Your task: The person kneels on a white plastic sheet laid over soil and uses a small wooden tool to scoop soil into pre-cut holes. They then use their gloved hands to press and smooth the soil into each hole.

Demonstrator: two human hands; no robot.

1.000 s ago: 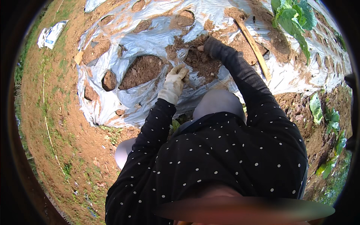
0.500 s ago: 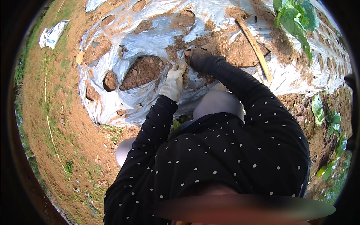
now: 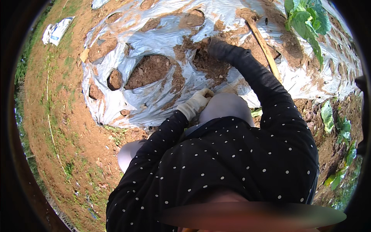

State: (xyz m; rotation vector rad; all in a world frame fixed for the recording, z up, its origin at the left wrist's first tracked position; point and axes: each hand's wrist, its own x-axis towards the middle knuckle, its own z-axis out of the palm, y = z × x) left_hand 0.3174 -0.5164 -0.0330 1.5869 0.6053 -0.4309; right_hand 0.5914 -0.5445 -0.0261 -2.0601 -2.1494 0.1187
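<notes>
while holding right hand [image 3: 218, 48] at upper-right edge of soil hole [image 3: 210, 66], nearer than left hand [image 3: 197, 102], can't tell spread of either's fingers [image 3: 205, 94].

Right hand [image 3: 218, 49] stretched forward, left hand [image 3: 198, 102] bent beside the knee [image 3: 226, 109].

Soil bed [image 3: 148, 71] under holed silvery plastic film [image 3: 162, 40], loose brown dirt [image 3: 178, 80] scattered across, wooden stick [image 3: 264, 50] lying on top
</notes>
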